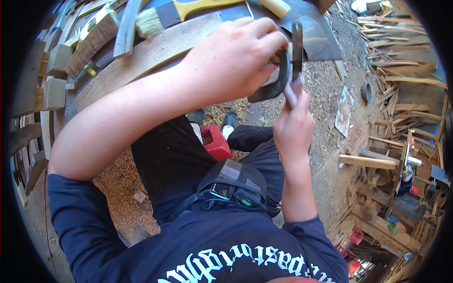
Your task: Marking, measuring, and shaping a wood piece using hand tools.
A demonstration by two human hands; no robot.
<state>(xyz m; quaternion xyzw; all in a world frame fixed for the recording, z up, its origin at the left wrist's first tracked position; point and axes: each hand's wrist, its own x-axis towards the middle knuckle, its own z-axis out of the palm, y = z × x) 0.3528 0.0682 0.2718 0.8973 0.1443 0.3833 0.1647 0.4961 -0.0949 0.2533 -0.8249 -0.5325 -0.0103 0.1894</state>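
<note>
By the left hand (pixel 240 54), at the upper middle of the frame in the head view, a dark curved piece (pixel 285 68) is grasped; its fingertips are partly hidden. By the right hand (pixel 293 125), a hammer (pixel 297 56) is gripped close to its notched head, which stands just beside the piece; whether they touch cannot be told. For good control, the piece should probably be held firmly and the left fingers kept clear of the head. Steadier support might be given by the bench (pixel 329 49), where a board (pixel 141 56) lies at upper left.
</note>
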